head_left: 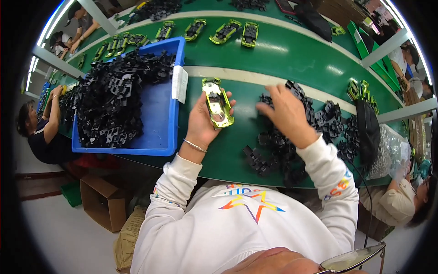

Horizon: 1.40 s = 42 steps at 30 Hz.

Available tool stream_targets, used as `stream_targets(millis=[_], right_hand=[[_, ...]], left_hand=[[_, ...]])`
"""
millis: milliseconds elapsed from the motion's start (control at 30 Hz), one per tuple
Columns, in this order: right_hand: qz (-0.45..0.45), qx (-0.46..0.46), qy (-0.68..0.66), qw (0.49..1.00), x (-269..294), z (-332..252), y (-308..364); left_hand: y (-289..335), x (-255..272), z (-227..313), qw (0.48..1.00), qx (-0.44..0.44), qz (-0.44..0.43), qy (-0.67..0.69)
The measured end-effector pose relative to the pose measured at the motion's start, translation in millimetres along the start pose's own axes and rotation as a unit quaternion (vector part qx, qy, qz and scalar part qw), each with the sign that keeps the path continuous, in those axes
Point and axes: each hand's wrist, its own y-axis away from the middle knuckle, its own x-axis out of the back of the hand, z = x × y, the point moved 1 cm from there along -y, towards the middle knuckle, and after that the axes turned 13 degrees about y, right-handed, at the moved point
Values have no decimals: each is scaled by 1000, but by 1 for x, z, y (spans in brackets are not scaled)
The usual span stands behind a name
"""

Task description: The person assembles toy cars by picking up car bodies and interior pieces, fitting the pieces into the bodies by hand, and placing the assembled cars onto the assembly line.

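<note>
My left hand (pixel 200 121) holds a lime-green toy car shell (pixel 211 88), its hollow side facing up. Some black and pale parts show inside the shell, and my fingers wrap round its edges. My right hand (pixel 288 112) hovers at the near side of a loose pile of black plastic parts (pixel 278 148), thumb and fingers apart. Nothing shows in its grasp, though the fingertips are slightly blurred. Left of my left hand, a blue bin (pixel 157 116) holds a big heap of similar black parts (pixel 112 98).
Several green car shells with black parts (pixel 226 32) lie along the green conveyor (pixel 292 50) beyond a pale rail. A black bag-like thing (pixel 367 132) and clear plastic bags (pixel 390 150) sit at the right. Co-workers (pixel 39 125) work on both sides. Cardboard box (pixel 102 203) below left.
</note>
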Motion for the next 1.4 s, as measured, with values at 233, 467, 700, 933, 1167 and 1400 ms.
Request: stream_targets(millis=[233,467,700,933,1167,1400], right_hand=[[-5,127,4,992,-24,-4,16],[15,133,-16,991,-30,1,15],[51,56,-93,993,-8,6,10],[106,7,-309,945,23,-22,6],[51,56,-237,968,22,-36,21],[59,52,-267,960,22,-36,24]], left_hand=[[-5,-11,-24,999,14,-27,-13],[-7,-14,-17,1000,-9,-23,-5],[-21,-20,-21,998,-26,-52,-38],[-17,-35,-39,992,-91,-29,-81],[-4,-41,-51,985,-97,-45,-134],[-2,-44,-54,984,-102,-12,-145]])
